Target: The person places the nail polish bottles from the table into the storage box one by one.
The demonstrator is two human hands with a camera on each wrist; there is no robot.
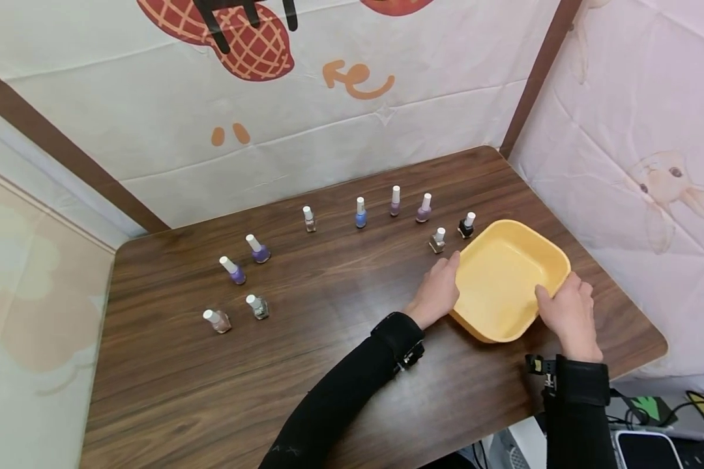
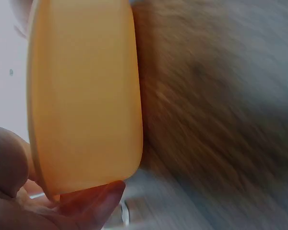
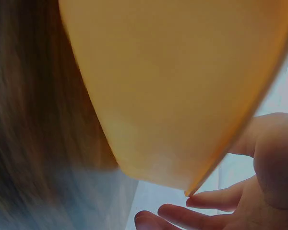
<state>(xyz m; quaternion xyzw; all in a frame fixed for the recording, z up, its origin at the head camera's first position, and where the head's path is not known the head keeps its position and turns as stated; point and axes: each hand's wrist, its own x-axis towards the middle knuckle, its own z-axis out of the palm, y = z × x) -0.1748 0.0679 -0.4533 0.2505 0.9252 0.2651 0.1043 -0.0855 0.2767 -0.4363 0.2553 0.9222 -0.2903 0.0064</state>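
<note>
A yellow square plastic basin point(image 1: 495, 286) is at the right side of the table in the head view. My left hand point(image 1: 437, 290) grips its left rim; the left wrist view shows the fingers point(image 2: 93, 208) against the basin's outer wall point(image 2: 86, 96). At the opposite rim is my right hand point(image 1: 568, 312), with its thumb over the edge and its fingers outside, seen below the rim in the right wrist view. A grey nail polish bottle point(image 1: 437, 241) and a black nail polish bottle point(image 1: 466, 225) stand just beyond the basin's left corner.
More white-capped nail polish bottles stand along the back: purple point(image 1: 424, 208), mauve point(image 1: 395, 202), blue point(image 1: 360, 213) and a clear-looking one point(image 1: 309, 220). Several others, including a violet bottle point(image 1: 261, 250) and a pinkish bottle point(image 1: 218, 321), are at the left of the wooden table point(image 1: 211, 391).
</note>
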